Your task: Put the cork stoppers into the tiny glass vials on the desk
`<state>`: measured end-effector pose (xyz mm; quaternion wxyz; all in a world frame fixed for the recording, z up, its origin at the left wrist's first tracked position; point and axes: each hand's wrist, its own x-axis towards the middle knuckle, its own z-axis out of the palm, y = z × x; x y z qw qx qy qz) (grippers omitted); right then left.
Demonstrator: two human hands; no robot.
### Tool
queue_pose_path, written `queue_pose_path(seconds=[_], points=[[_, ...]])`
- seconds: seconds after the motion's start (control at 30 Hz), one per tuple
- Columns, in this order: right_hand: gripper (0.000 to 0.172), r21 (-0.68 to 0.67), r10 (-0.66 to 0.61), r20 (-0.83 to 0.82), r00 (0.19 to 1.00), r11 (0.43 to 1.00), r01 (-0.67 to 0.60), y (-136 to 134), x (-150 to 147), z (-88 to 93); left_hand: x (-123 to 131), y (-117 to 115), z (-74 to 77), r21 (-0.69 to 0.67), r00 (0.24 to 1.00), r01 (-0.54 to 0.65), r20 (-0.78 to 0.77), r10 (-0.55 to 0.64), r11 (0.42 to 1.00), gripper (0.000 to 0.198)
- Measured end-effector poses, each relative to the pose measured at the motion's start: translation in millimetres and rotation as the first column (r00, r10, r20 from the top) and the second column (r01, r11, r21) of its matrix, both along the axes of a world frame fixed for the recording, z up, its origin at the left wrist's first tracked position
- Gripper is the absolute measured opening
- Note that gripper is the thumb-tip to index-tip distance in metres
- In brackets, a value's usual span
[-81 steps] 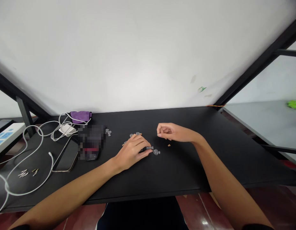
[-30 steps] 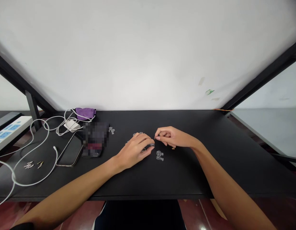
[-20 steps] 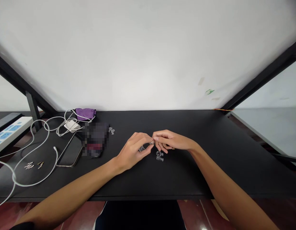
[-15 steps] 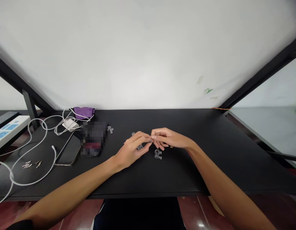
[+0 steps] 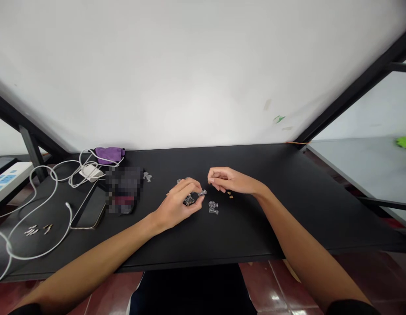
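Between the thumb and fingers of my left hand (image 5: 181, 203) is a small clear glass piece (image 5: 202, 193). More clear pieces (image 5: 189, 200) lie on the black table, partly hidden behind that hand. My right hand (image 5: 229, 179) is just to the right, apart from the left one, its thumb and index finger pinched together; anything between them is too small to make out. Two clear glass pieces (image 5: 213, 208) rest on the table below and between the hands. Small tan bits (image 5: 230, 195) lie beneath the right hand.
On the left of the black table (image 5: 255, 236) are a phone (image 5: 89, 208), white cable, white charger (image 5: 91, 172), purple pouch (image 5: 109, 155), a blurred dark item (image 5: 124, 188), small metal pieces (image 5: 31, 230) and a power strip (image 5: 9, 177). Clear pieces (image 5: 147, 176) sit beside the dark item.
My hands, which were touching at the fingertips, have separated. The glass piece in my left hand now shows more clearly, and the tan bits have come into view. The camera view has shifted slightly.
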<state>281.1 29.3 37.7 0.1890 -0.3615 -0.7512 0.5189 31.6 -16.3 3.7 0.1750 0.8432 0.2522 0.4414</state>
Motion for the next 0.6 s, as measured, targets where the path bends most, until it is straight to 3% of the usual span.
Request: queue_pose_path(seconds=[0.2, 0.4, 0.6], points=[[0.036, 0.005, -0.035, 0.158, 0.987, 0.999, 0.035, 10.2, 33.3, 2.5, 1.8, -4.5, 1.9, -0.022, 0.95, 0.238, -0.202, -0.238, 0.971, 0.011], [0.04, -0.016, -0.039, 0.213, 0.976, 0.999, 0.044, 14.3, 42.4, -1.3, 3.2, -8.2, 5.5, 0.028, 0.885, 0.337, -0.35, -0.307, 0.941, 0.013], [0.04, -0.043, 0.006, 0.251, 0.968, 0.999, 0.005, 13.4, 44.2, 1.6, 5.9, -8.3, 5.7, 0.074, 0.84, 0.358, -0.461, -0.286, 0.931, 0.019]])
